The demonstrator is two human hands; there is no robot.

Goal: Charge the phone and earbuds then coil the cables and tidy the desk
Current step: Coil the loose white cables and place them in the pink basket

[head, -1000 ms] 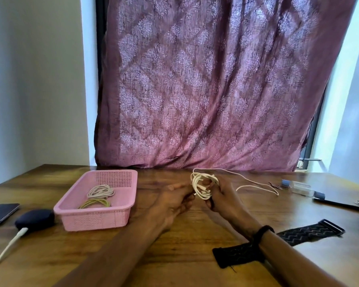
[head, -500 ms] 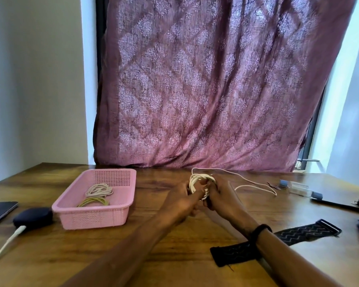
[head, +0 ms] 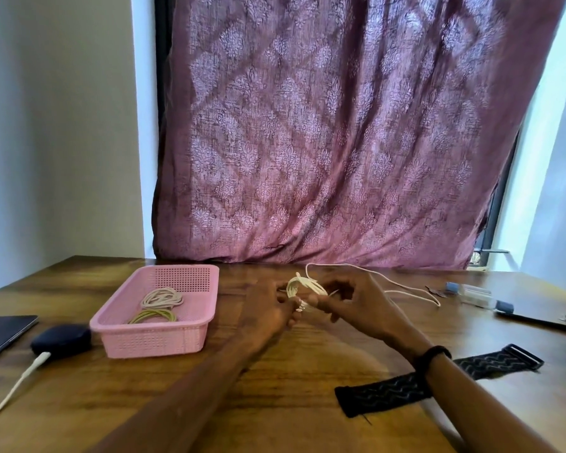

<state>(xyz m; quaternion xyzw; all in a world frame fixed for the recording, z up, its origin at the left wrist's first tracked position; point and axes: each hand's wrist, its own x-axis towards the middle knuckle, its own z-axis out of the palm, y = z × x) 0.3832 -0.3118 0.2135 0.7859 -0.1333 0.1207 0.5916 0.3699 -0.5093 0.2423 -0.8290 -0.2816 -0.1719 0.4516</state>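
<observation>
A white cable [head: 303, 287] is bunched into a small coil between both hands at the middle of the desk. My left hand [head: 268, 308] pinches the coil from the left and my right hand [head: 356, 305] grips it from the right. The cable's loose tail [head: 406, 289] loops away over the wood to the right. A pink basket [head: 157, 335] on the left holds a coiled beige cable [head: 162, 297] and a coiled green cable [head: 152, 317]. A dark earbuds case [head: 61, 340] lies left of the basket with a white charging cable [head: 13, 390] plugged into it. A dark phone [head: 0, 331] lies at the far left edge.
A black patterned strap [head: 490, 362] lies on the desk under my right forearm. A small clear item with blue caps [head: 474, 297] and dark flat objects [head: 536, 322] sit at the right. A maroon curtain [head: 340, 142] hangs behind the desk.
Both hands have closed in on the coil and shifted it slightly. The coil now sits tighter between the fingers, and the view has tilted down a little.
</observation>
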